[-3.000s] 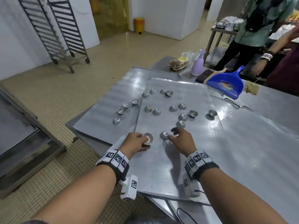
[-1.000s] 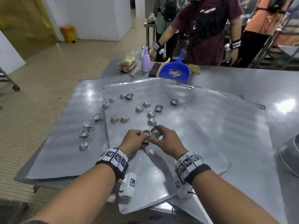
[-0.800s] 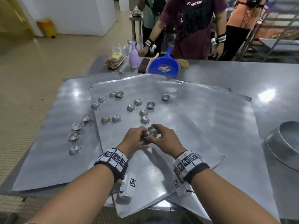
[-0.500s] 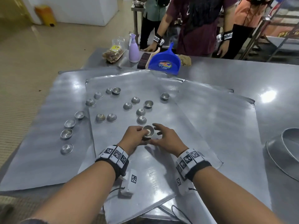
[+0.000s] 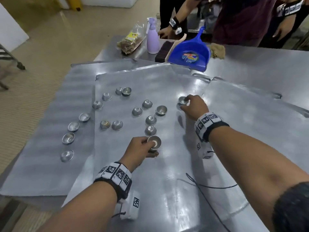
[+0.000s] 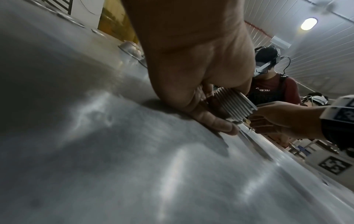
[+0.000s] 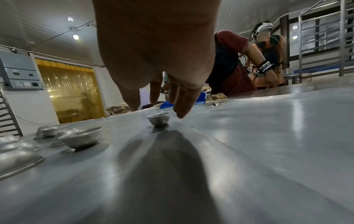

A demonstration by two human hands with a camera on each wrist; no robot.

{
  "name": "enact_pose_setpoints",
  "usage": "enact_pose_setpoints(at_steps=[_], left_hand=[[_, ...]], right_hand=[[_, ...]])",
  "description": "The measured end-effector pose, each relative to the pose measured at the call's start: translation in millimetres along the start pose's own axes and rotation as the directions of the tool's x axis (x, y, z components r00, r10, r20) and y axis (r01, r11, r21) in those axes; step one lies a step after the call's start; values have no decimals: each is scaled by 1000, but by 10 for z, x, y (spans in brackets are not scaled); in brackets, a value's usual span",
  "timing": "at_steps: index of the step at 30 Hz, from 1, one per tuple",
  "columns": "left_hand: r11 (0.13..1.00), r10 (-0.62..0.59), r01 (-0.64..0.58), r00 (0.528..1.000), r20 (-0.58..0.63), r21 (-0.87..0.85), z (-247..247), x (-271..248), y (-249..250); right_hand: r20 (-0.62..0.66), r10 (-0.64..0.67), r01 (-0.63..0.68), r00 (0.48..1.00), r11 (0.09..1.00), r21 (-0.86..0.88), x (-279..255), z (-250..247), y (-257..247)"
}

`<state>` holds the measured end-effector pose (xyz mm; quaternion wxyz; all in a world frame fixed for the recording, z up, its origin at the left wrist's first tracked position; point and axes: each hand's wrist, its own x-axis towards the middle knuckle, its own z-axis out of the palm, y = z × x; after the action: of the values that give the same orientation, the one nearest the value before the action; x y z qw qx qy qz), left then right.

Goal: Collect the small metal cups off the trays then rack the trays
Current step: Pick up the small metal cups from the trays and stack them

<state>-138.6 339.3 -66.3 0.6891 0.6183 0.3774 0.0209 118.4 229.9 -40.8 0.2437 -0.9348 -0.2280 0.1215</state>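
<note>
Several flat metal trays overlap on the steel table; the top tray (image 5: 150,173) carries several small metal cups (image 5: 151,120), and more cups (image 5: 68,138) sit on the left tray (image 5: 41,173). My left hand (image 5: 151,146) grips a nested stack of cups (image 5: 154,142) low over the top tray; in the left wrist view the ribbed stack (image 6: 233,106) lies tilted in my left hand (image 6: 226,112). My right hand (image 5: 184,103) reaches over a lone upright cup (image 5: 182,99) near the tray's right edge. In the right wrist view my right hand (image 7: 157,109) has straight fingers (image 7: 180,109) flanking that cup (image 7: 158,119).
A blue dustpan (image 5: 190,54), a purple spray bottle (image 5: 152,42) and a bag of food (image 5: 132,41) lie at the table's far edge, where other people (image 5: 242,19) stand. A black cable (image 5: 209,186) trails over the near tray. Another tray (image 5: 250,131) lies to the right.
My hands were together at the stack. The right hand has left it and moved forward and right to the lone cup. The left hand keeps hold of the stack.
</note>
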Motion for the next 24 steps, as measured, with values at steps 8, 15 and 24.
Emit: enact_pose_setpoints(at_steps=[8, 15, 24], left_hand=[[1000, 1, -1, 1000, -4, 9, -12, 45, -48], [1000, 4, -4, 1000, 11, 1, -22, 43, -52], [1000, 30, -30, 999, 22, -3, -11, 7, -11]], right_hand=[[149, -9, 23, 989, 995, -94, 337, 127, -6], [103, 24, -20, 994, 999, -45, 156, 117, -24], [83, 44, -45, 996, 999, 18, -699, 384, -115]])
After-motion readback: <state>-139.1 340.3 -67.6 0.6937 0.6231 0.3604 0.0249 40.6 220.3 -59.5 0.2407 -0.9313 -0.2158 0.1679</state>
